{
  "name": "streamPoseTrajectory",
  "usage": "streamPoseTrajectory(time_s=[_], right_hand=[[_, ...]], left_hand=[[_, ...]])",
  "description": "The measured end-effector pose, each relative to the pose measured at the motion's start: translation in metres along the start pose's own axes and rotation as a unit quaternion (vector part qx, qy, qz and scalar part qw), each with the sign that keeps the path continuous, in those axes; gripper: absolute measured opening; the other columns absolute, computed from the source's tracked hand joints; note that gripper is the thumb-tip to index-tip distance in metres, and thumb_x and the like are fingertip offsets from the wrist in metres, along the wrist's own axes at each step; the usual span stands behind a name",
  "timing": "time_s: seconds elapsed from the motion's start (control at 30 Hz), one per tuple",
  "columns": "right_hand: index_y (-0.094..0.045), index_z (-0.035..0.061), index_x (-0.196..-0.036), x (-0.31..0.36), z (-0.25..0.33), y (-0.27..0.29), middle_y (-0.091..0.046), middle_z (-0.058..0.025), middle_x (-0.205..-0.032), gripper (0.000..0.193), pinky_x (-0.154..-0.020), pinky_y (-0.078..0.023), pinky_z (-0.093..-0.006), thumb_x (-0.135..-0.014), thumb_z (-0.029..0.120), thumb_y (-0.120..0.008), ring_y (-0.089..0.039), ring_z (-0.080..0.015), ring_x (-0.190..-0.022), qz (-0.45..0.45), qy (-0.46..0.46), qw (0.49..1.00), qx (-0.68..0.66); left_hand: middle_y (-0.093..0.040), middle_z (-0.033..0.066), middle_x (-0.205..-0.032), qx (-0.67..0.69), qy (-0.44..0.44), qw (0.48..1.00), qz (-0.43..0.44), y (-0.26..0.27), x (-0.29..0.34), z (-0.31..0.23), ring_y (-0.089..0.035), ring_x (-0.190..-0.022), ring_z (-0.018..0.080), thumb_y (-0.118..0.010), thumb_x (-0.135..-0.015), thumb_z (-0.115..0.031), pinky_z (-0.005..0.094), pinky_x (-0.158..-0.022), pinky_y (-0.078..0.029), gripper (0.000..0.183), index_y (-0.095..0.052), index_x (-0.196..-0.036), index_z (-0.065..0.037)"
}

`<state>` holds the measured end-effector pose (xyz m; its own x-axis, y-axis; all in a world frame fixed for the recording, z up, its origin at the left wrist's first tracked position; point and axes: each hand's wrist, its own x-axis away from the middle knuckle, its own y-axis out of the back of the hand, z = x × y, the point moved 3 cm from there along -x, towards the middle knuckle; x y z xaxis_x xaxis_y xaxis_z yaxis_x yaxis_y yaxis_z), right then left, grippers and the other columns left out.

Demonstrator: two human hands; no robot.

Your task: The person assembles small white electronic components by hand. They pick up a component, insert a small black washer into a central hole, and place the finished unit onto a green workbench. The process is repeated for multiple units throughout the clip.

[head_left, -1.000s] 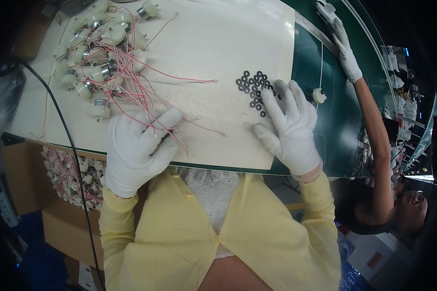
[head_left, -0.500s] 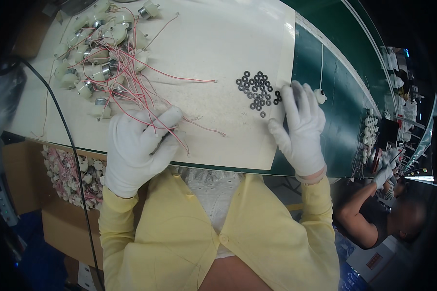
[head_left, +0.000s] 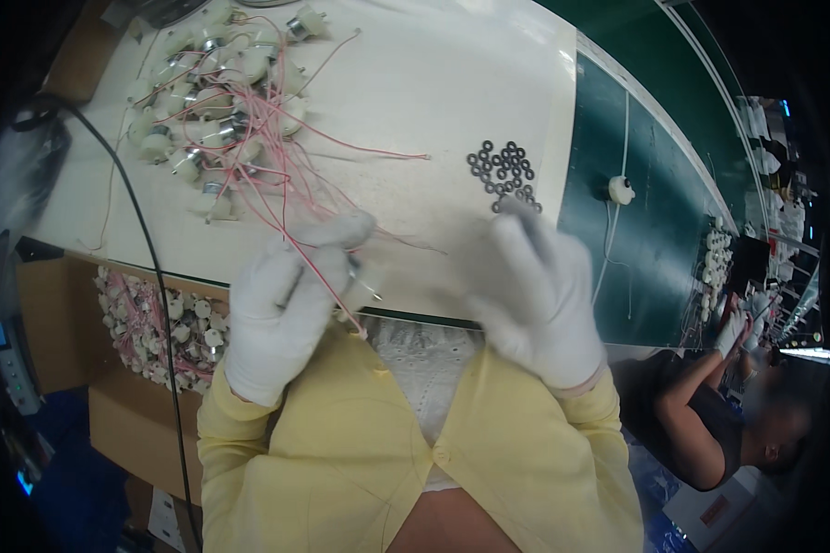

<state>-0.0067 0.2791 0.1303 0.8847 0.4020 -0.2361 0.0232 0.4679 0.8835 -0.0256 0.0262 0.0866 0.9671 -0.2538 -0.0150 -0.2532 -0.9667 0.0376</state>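
My left hand (head_left: 290, 304), in a white glove, is closed near the table's front edge. A small motor (head_left: 367, 284) shows partly at its fingertips, a bit of silvery metal; the rest is hidden by the glove. Red and white wires pass over the fingers from the pile. My right hand (head_left: 544, 290), also gloved, is smeared by motion just below a cluster of black rings (head_left: 500, 168). Its fingers point up and left, and whether a ring is between them does not show. At the upper left lies a heap of white plastic motors (head_left: 217, 129) with tangled wires.
A black cable (head_left: 138, 253) crosses the left side. Below the table edge stands a cardboard box (head_left: 124, 419) full of similar wired parts. On the green surface (head_left: 590, 129) at right lies a white part (head_left: 621, 190) with a cord. A co-worker (head_left: 701, 415) sits far right.
My right hand has drawn back from the rings toward me and slightly left. My left hand has turned, and silvery metal now shows at its fingertips. The view has shifted a little.
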Motion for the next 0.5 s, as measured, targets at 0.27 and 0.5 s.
streamPoseTrajectory(time_s=[0.27, 0.5], right_hand=[[-0.07, 0.0053, -0.113, -0.031, 0.038, 0.0, -0.067, -0.0087, -0.089, 0.056, -0.061, -0.043, -0.0397, -0.066, 0.033, -0.083, -0.062, -0.0257, -0.071, 0.027, 0.057, 0.991, -0.117], [-0.073, 0.0134, -0.089, -0.021, 0.015, 0.011, -0.061, -0.003, -0.08, 0.02, -0.052, -0.036, -0.0332, -0.073, 0.019, -0.084, -0.056, -0.0171, -0.062, -0.22, 0.262, 0.869, -0.357]], left_hand=[[-0.07, 0.0122, -0.098, -0.034, -0.13, 0.98, 0.147, -0.023, 0.0, -0.028, -0.067, -0.079, 0.0287, -0.065, -0.097, -0.004, 0.0374, -0.073, -0.055, 0.034, -0.064, -0.13, 0.003], [-0.072, 0.0135, -0.093, -0.027, -0.053, 0.962, 0.268, -0.032, -0.009, -0.028, -0.07, -0.083, 0.0304, -0.067, -0.095, -0.007, 0.0382, -0.075, -0.055, 0.041, -0.064, -0.135, 0.002]])
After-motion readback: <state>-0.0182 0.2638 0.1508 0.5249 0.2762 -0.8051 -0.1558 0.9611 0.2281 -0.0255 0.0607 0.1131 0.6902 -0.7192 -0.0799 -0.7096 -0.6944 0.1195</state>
